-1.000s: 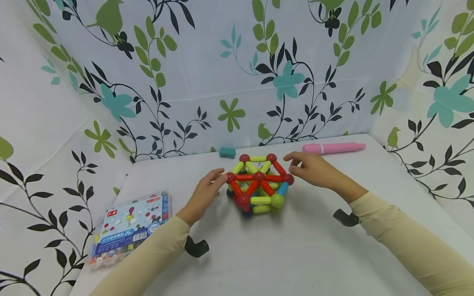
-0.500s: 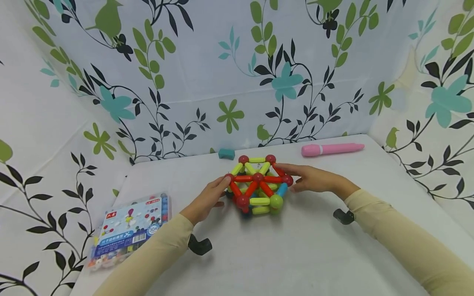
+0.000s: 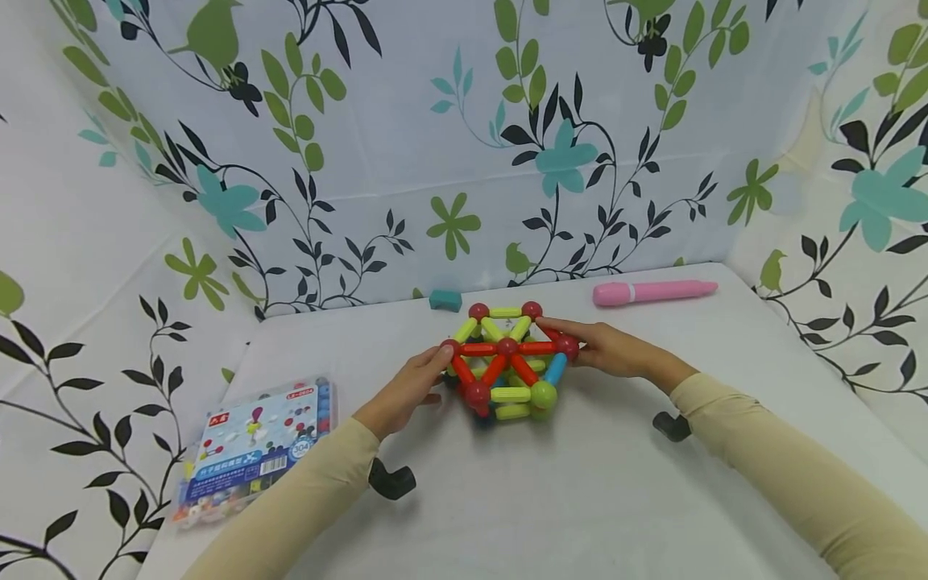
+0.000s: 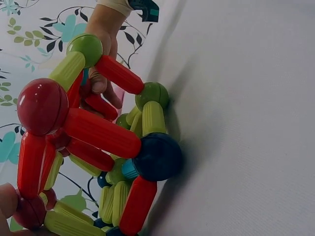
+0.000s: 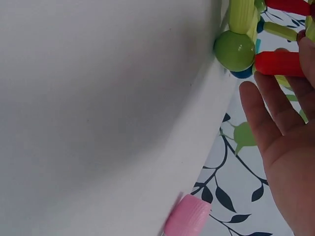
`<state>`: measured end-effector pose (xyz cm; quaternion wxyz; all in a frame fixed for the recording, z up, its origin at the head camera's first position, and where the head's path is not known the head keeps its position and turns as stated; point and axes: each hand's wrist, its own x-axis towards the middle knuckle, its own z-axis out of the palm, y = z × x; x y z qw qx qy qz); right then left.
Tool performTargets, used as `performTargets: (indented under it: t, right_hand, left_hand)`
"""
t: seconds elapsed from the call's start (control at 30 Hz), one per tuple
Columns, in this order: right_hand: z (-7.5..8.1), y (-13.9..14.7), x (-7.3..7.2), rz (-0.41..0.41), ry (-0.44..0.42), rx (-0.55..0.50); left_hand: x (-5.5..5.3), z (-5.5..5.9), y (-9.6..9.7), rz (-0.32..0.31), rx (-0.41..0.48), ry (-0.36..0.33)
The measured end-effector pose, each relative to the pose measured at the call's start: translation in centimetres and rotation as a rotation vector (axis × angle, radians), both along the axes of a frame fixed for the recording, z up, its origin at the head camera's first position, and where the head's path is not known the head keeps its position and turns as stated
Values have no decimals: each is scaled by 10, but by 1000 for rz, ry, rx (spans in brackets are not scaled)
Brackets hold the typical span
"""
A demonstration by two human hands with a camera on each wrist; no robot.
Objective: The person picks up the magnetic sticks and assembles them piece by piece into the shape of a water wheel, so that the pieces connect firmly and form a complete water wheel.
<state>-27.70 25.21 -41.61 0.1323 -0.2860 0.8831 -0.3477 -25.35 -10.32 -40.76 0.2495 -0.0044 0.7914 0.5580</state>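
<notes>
A ball-and-stick model (image 3: 506, 346) of red, yellow-green and blue rods and balls sits mid-table. My left hand (image 3: 408, 393) holds its left side, thumb on a red corner ball (image 3: 450, 347) and other fingers lower down behind it. On the opposite side my right hand (image 3: 619, 351) grips the model by a red corner ball (image 3: 567, 347), a finger reaching along the far red rod. The left wrist view shows the model's side with a dark blue ball (image 4: 157, 157) low near the tabletop. In the right wrist view, the fingers (image 5: 261, 113) extend under a red rod (image 5: 279, 64).
A clear plastic box (image 3: 326, 403) with a printed card and colourful pieces lies at the left. A pink marker-shaped object (image 3: 656, 292) and a small teal block (image 3: 445, 300) lie at the table's back edge, before a leaf-patterned cloth (image 3: 362, 145). Black pieces (image 3: 391, 481) stick out at the wrists.
My right hand has moved left onto the model's right corner. My left thumb has settled on the left red ball. The right corner ball has shifted slightly up and right since half a second ago.
</notes>
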Motion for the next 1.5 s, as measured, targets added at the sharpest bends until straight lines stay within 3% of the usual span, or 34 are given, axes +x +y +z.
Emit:
performTargets:
  t: [0.13, 0.47, 0.73, 0.83, 1.07, 1.5]
  right_hand:
    - [1, -2, 0, -38, -13, 2]
    - [-7, -9, -1, -140, 57, -38]
    - [-8, -6, 5, -118, 144, -35]
    - [-6, -5, 5, -103, 109, -47]
    - [-1, 6, 5, -80, -89, -93]
    - [-2, 11, 0, -52, -103, -110]
  left_hand:
    - [0, 2, -1, -12, 8, 2]
    - [0, -1, 1, -24, 10, 9]
    - [1, 2, 1, -21, 15, 10]
    - [1, 3, 1, -28, 19, 12]
    - [1, 0, 0, -33, 25, 21]
    - [0, -2, 0, -26, 14, 14]
